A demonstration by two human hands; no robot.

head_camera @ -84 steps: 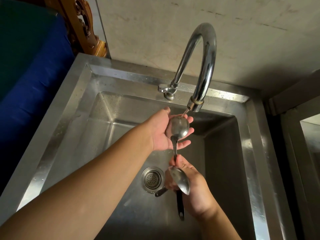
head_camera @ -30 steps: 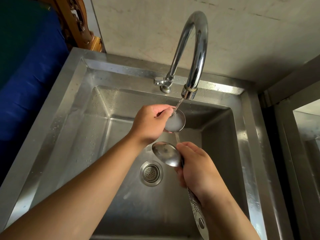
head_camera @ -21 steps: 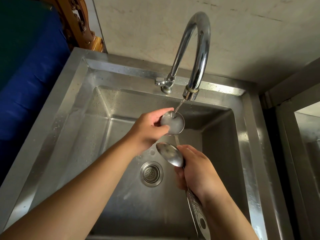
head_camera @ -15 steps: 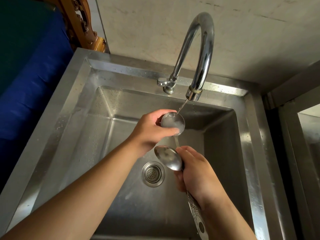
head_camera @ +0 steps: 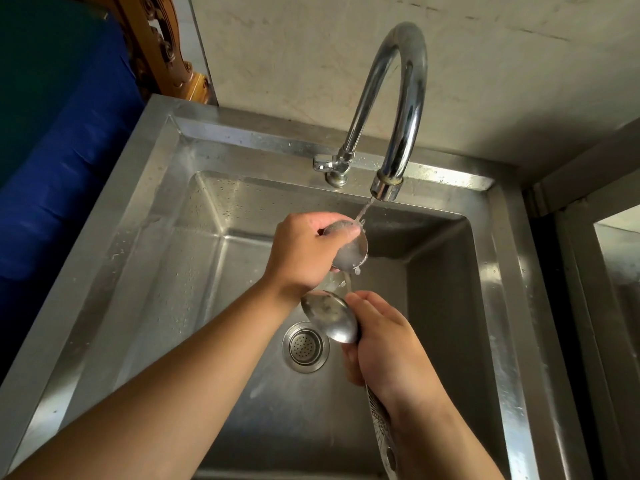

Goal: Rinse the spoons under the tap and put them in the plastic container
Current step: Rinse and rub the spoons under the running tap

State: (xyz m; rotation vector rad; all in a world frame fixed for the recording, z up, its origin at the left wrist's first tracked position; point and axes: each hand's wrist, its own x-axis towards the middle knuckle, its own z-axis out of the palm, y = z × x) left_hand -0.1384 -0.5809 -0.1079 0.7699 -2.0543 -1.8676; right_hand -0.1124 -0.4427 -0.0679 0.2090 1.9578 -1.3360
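Little has shifted: left hand (head_camera: 304, 251) rubs one spoon (head_camera: 351, 249) under the tap (head_camera: 398, 109), right hand (head_camera: 384, 344) clasps both handles; next, the second spoon (head_camera: 330, 320).

The left hand (head_camera: 304, 251) is turned over now: 2.8 seconds back its palm lay open beneath the upper spoon (head_camera: 350, 247), and here the back of the hand faces up with the thumb pressed across the top of the bowl, fingers curled round it under the stream. That thumb has slid since half a second ago, from the bowl's left rim onto its upper face. In the right hand (head_camera: 388, 351), the lower spoon (head_camera: 330, 318) has flipped; earlier its bowl hung near the wrist, pointing toward the sink's near edge, and now it pokes out above the fist toward the tap, over the drain, its patterned handle trailing below the wrist.
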